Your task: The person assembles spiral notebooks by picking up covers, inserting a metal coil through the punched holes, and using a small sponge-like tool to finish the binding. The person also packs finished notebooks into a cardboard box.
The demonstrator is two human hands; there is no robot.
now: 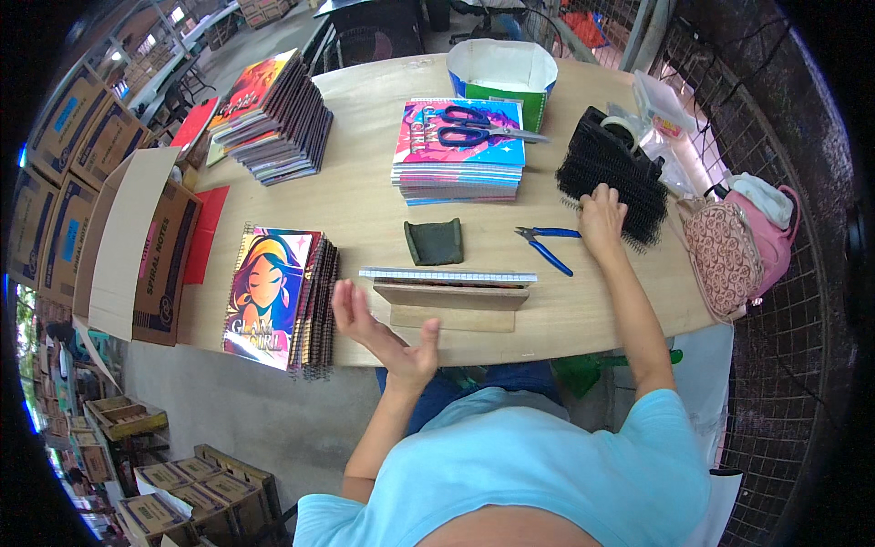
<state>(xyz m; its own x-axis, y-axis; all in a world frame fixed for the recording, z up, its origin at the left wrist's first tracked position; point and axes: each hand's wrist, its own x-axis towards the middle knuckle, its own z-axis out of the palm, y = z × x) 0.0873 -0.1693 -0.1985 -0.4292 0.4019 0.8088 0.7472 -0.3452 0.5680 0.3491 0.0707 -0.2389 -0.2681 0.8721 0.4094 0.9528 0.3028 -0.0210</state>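
My right hand (602, 223) reaches to the near left edge of a pile of black spiral binding coils (629, 187), its fingers curled onto a coil there. My left hand (390, 342) is raised by the table's front edge, palm up, fingers spread and holding nothing. Beside it stands a wooden stand (451, 296) with a stack of punched sheets (447, 274) upright along its far side. Blue-handled cutters (551, 248) lie below the coils, jaws pointing left. Behind the stand rests a small dark green block with raised ends (435, 242).
Spiral notebooks (266, 296) are stacked at left, more bound notebooks (273, 118) at far left. Scissors (474, 128) lie on a stack of notebooks (456, 178). Behind is a cut-open carton (501, 68); an open cardboard box (150, 246) stands left, bags (734, 242) right.
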